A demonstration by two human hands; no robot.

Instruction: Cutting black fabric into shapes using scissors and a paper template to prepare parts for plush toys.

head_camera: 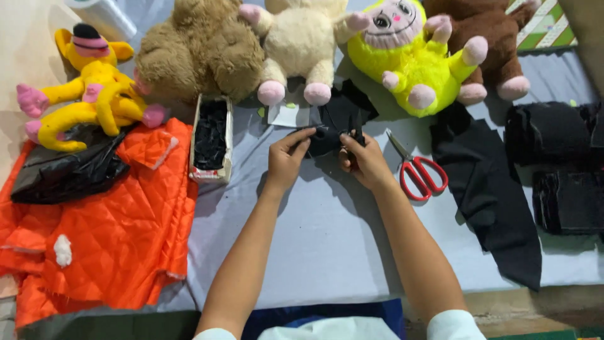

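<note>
black cloth piece [330,129]: mid-table on the grey sheet [327,239], just below the plush toys, held between both hands
left hand [286,157]: fingers pinched shut on the cloth's left edge
right hand [363,158]: closed on the cloth's right side; something small may sit in the fingers, can't tell
step: looks like fine handling, lining up or folding an edge
next move needs: steady two-hand pinch, keep the cloth flat
nearby: red scissors [418,173] just right of the right hand, untouched; box of black scraps [211,138] to the left

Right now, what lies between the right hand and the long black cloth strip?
Red-handled scissors lie between the right hand and the black cloth strip, seen from the head view.
</note>
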